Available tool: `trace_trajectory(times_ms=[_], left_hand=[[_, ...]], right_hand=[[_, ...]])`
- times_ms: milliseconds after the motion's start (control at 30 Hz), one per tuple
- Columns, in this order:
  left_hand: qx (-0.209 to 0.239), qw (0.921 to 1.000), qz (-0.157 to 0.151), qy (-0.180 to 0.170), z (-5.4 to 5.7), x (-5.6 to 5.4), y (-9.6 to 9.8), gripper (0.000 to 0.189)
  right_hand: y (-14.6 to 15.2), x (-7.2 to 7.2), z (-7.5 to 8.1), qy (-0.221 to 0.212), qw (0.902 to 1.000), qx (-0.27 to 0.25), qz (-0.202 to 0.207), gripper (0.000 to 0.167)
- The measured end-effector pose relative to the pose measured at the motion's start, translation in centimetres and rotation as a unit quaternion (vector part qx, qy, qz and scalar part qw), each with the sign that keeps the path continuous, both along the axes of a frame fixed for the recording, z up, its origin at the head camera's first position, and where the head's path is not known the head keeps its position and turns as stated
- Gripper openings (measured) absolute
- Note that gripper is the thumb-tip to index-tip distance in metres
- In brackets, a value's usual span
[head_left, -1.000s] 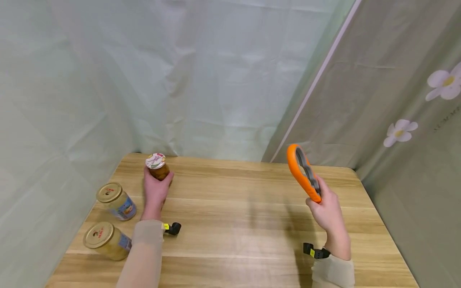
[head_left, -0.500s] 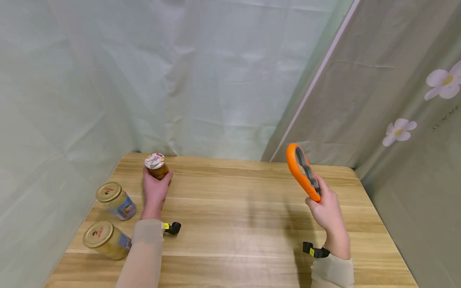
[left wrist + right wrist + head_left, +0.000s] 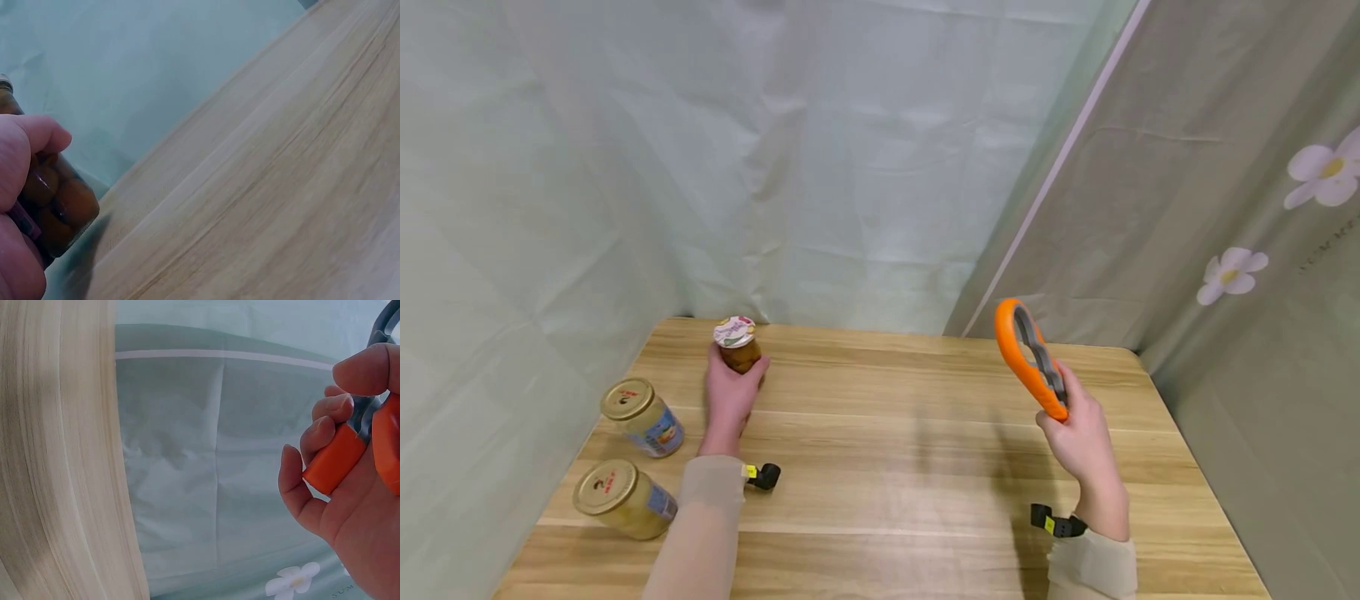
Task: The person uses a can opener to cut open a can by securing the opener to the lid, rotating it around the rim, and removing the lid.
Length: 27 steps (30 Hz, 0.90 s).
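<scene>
My left hand (image 3: 733, 396) grips a small glass jar (image 3: 741, 357) near the back left of the table, its white patterned lid facing up. Dark orange round pieces show through the glass in the left wrist view, where the thumb lies across the jar (image 3: 74, 203) and its base is close over the wood. On the right, my right hand (image 3: 1081, 437) holds an orange and grey jar opener (image 3: 1026, 362) up above the table. Fingers and thumb curl round its orange handles (image 3: 337, 459) in the right wrist view; its looped end runs out of that frame.
Two larger jars (image 3: 643, 421) (image 3: 628, 504) with gold lids and blue labels stand along the left side of the wooden table (image 3: 880, 467), the nearer one beside my left forearm. A pale curtain (image 3: 850, 167) hangs behind the back edge and on both sides.
In the last half second my left hand and the small jar have shifted slightly to the right. My right hand and the jar opener have stayed where they were.
</scene>
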State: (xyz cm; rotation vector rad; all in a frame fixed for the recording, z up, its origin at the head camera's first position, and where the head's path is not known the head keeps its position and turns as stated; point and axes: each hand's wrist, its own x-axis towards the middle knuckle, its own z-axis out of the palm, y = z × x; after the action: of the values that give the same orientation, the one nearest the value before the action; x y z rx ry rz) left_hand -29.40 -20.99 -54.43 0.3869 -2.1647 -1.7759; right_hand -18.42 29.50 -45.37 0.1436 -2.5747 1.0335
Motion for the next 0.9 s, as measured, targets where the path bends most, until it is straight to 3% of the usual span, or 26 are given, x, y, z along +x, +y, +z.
trace_trajectory(times_ms=[233, 500, 633, 800, 900], left_hand=[[-0.002, 0.9996, -0.006, 0.028, 0.6, -0.2, 1.1, 0.082], [0.009, 0.997, -0.049, 0.06, 2.0, 0.3, 4.0, 0.088], [0.015, 0.9938, -0.075, 0.081, 3.0, 0.9, 6.2, 0.084], [0.025, 0.9899, -0.109, 0.087, 3.9, 1.8, 8.8, 0.083], [0.033, 0.9868, -0.132, 0.088, 4.4, 2.5, 10.2, 0.082]], right_hand=[[0.0, -0.1, 0.1, -0.023, 0.9997, 0.007, -0.009, 0.101], [-0.4, -0.3, 0.3, -0.01, 0.9998, 0.013, -0.007, 0.103], [-0.9, -0.3, 0.6, 0.006, 0.9996, 0.027, -0.011, 0.09], [-1.4, -0.2, 0.9, 0.021, 0.9985, 0.047, -0.017, 0.055], [-1.7, -0.2, 1.0, 0.023, 0.998, 0.056, -0.018, 0.048]])
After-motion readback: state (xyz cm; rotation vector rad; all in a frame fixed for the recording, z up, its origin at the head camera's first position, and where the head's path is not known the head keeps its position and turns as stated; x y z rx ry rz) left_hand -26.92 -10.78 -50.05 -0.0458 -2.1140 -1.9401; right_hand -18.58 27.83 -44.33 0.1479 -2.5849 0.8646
